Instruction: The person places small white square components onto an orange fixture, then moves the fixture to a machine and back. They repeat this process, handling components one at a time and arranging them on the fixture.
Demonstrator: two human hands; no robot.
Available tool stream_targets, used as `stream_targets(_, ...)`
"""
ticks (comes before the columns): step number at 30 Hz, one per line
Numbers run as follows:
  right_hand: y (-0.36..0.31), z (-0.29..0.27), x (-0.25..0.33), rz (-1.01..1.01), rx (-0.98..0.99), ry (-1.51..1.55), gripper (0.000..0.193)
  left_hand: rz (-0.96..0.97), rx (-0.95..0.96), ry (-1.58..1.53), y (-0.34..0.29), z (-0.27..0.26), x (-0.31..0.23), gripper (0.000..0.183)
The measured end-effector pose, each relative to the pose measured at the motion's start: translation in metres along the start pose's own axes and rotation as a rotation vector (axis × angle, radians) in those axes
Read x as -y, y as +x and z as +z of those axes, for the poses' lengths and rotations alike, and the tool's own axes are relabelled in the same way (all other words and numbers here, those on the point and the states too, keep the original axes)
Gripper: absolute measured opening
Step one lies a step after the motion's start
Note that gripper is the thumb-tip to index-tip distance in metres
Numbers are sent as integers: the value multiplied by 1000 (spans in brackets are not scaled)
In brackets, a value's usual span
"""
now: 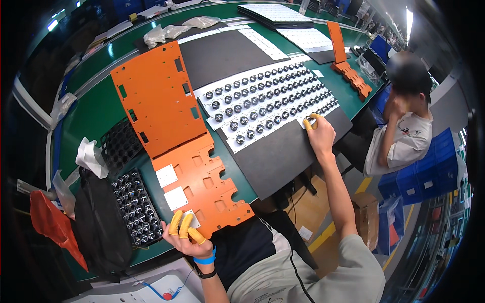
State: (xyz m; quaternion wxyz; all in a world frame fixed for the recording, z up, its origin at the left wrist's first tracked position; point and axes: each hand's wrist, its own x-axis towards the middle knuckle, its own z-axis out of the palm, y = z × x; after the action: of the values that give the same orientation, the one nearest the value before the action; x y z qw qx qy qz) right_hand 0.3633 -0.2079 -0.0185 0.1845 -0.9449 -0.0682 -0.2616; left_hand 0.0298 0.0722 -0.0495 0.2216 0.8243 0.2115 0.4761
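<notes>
My right hand (pixel 322 135), with yellow finger cots on thumb and forefinger, pinches a small black round part at the near edge of a white board (pixel 236 147). Rows of black round parts (pixel 260 129) with shiny tops stand on that board. My left hand (pixel 189 240), also in yellow finger cots, rests at the near end of an orange fixture plate (pixel 202 174). Its fingers are apart and touch a white square plate (pixel 195 219), partly covering it. Two more white square plates (pixel 176 198) lie in a line beyond it on the fixture.
A black tray of round parts (pixel 136 207) sits left of the fixture, beside a black bag (pixel 98 222). The orange lid (pixel 156 96) stands raised. A black mat (pixel 273 164) lies under the board. At right a co-worker (pixel 404 116) sits near blue bins (pixel 424 161).
</notes>
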Motion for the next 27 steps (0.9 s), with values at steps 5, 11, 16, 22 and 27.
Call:
stream_targets(5, -1, -1, 7, -6, -17, 19, 33, -25, 17, 0, -1, -3, 0, 31)
stream_targets(11, -30, -15, 39, -151, -60, 202, 27, -158, 120, -17, 17, -17, -23, 31)
stream_targets(16, -63, -15, 69, -281, -10, 393, 22, -322, 317, 30, 45, -22, -31, 46)
stream_targets(22, -63, -13, 69, -366, 63, 441, 24, -337, 404, 171, 62, -19, -26, 36)
stream_targets(27, -64, -14, 58, -352, 106, 476, 23, -289, 444, 270, 68, -9, -10, 22)
